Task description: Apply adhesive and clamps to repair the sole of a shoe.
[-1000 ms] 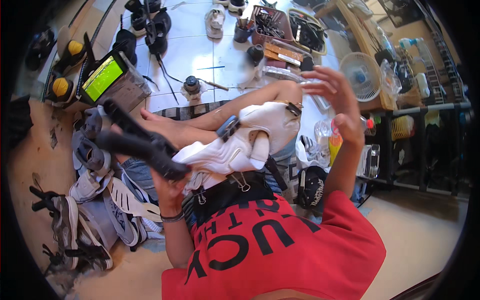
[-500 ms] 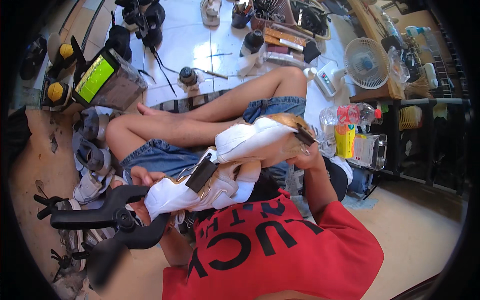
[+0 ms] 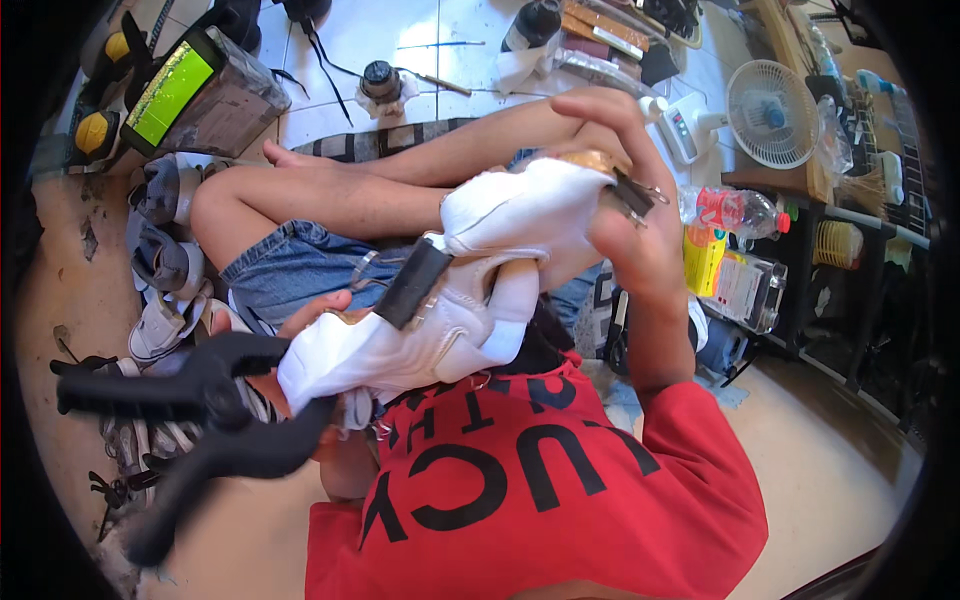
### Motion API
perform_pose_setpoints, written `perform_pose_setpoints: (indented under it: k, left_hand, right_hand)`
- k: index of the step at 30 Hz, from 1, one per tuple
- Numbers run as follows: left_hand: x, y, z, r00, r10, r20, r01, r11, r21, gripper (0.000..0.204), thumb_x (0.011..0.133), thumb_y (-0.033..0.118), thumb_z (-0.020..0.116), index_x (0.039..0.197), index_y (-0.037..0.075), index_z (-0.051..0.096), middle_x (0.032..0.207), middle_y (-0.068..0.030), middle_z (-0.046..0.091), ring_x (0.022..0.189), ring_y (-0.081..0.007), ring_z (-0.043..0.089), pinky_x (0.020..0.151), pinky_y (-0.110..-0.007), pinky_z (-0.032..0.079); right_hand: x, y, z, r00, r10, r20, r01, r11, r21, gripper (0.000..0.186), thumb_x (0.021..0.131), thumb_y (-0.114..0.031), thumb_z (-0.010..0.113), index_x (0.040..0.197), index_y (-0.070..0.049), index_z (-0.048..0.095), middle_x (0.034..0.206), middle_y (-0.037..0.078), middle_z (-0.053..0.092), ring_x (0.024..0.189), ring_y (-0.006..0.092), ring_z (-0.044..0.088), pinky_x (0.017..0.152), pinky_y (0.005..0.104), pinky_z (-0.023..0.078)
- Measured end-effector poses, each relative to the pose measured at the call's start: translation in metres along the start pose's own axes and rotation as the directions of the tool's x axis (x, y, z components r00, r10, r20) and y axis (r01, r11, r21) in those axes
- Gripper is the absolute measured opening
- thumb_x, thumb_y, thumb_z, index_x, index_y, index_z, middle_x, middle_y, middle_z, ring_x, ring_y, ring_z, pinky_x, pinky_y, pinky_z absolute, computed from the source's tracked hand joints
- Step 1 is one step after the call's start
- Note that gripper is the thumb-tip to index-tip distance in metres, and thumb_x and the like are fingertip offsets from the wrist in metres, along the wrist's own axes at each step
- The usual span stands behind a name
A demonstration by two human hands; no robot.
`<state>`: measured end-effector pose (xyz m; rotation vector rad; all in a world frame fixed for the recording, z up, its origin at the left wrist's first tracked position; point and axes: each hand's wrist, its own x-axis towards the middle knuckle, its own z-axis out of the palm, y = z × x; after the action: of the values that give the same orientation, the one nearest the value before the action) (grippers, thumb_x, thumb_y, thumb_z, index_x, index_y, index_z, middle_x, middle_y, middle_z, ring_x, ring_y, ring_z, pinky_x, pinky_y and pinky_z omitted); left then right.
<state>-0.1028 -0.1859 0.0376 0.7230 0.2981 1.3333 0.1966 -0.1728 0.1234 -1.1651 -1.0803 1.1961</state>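
A white sneaker [image 3: 400, 350] lies tilted across my lap, with brown edging along its sole. My left hand [image 3: 318, 312] grips its left end, partly hidden by the shoe and a clamp. That black spring clamp [image 3: 232, 410] has its jaws about the same end and is blurred by motion. One black binder clip [image 3: 412, 283] pinches the middle of the upper edge. Another binder clip [image 3: 632, 196] sits at the right end. There my right hand [image 3: 645, 225] is open, its fingers spread above the shoe and its thumb beside the clip.
Several shoes [image 3: 165, 270] stand on the left by a boxed device with a green screen [image 3: 172, 92]. A small dark jar [image 3: 381, 82] and a brush lie ahead on tiles. On the right are a white fan [image 3: 770, 113], a plastic bottle [image 3: 735, 212] and a black rack [image 3: 850, 290].
My right hand has moved up and spread its fingers away from the shoe's right end. That end of the sneaker has risen. The spring clamp has swung at the left end.
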Motion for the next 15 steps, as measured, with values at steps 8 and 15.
perform_pose_setpoints:
  k: [8,15]
  left_hand:
    - [-0.02,0.043,-0.026,0.988,-0.15,-0.045,0.147,0.987,-0.06,0.093,0.1,0.066,0.041,0.15,-0.011,0.026,0.141,-0.0415,0.042,0.123,-0.0422,0.056,0.102,-0.045,0.049]
    - [-0.014,0.052,-0.042,0.955,-0.285,-0.083,0.273,0.954,-0.126,0.096,0.099,0.068,0.039,0.15,-0.013,0.025,0.143,-0.0422,0.04,0.127,-0.0429,0.053,0.105,-0.044,0.046]
  right_hand:
    - [0.022,0.0,0.035,0.974,-0.158,-0.162,0.109,0.955,-0.277,0.063,0.065,-0.03,0.097,0.111,-0.003,0.063,0.097,0.004,0.066,0.093,0.012,0.065,0.086,0.0273,0.052]
    - [0.031,0.004,0.037,0.973,-0.186,-0.138,0.138,0.944,-0.3,0.048,0.067,-0.016,0.096,0.101,-0.001,0.066,0.092,0.007,0.074,0.086,0.0134,0.071,0.08,0.0275,0.057]
